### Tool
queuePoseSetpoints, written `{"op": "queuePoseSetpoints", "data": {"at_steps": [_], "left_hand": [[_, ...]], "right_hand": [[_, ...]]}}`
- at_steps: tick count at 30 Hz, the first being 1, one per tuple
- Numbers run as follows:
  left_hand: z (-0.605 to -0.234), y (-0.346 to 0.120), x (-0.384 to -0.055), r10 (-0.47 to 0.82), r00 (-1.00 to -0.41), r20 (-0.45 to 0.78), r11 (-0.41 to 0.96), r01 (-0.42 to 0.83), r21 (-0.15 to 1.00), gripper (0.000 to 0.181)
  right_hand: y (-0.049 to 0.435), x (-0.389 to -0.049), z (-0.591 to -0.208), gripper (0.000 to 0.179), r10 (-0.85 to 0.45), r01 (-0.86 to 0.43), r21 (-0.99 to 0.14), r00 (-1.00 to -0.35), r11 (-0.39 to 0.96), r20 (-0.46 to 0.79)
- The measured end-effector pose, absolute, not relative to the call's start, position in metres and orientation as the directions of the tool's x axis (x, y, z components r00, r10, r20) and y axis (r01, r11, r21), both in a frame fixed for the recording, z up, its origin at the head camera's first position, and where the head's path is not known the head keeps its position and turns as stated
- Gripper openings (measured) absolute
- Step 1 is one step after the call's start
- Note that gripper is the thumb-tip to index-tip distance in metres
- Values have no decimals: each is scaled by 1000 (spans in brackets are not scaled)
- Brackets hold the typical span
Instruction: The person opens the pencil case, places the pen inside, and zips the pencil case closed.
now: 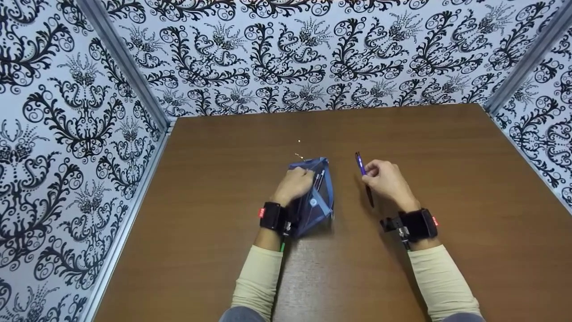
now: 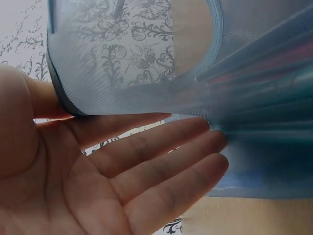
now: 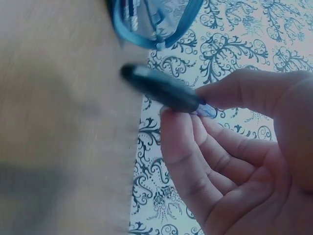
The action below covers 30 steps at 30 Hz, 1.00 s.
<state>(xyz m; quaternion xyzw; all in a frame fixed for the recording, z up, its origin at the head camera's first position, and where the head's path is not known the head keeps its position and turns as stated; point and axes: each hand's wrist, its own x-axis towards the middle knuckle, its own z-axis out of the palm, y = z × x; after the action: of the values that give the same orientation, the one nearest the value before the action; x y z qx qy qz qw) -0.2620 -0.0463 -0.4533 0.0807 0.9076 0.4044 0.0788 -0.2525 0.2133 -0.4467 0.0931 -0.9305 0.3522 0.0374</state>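
Note:
A blue see-through mesh pouch (image 1: 308, 214) with a zipped edge stands tilted near the middle of the table. My left hand (image 1: 292, 184) holds it at its upper left side. In the left wrist view the pouch's sheer wall (image 2: 127, 68) passes between thumb and fingers, the other fingers lying fairly straight along it. Slim pen-like items (image 1: 319, 179) show inside through its opening. To the right, my right hand (image 1: 388, 180) pinches a purple and black pen (image 1: 360, 164) between thumb and fingertips. Its dark end (image 3: 159, 87) points toward the camera in the right wrist view.
A brown wooden table (image 1: 214, 188) lies under both hands. Patterned white and black panels (image 1: 286, 58) enclose it at the back and sides, joined by grey metal posts (image 1: 129, 62). A tiny pale speck (image 1: 299, 141) is on the table beyond the pouch.

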Motion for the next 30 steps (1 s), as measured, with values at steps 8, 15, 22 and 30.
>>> {"op": "queuePoseSetpoints", "data": {"at_steps": [8, 15, 22, 30], "left_hand": [[-454, -46, -262, 214, -973, -92, 643, 69, 763, 35], [-454, -46, -261, 214, -972, -93, 645, 69, 761, 35], [-453, -46, -262, 216, -975, -59, 655, 100, 749, 37], [-452, -46, -260, 209, -973, -100, 618, 52, 785, 37]], "right_hand": [[203, -256, -444, 24, -98, -121, -810, -992, 573, 79], [193, -255, -441, 28, -71, -64, -935, -997, 349, 41], [186, -259, -445, 25, -29, -52, -967, -999, 250, 46], [180, -257, -448, 27, -6, -9, -986, -1000, 165, 8]]}}
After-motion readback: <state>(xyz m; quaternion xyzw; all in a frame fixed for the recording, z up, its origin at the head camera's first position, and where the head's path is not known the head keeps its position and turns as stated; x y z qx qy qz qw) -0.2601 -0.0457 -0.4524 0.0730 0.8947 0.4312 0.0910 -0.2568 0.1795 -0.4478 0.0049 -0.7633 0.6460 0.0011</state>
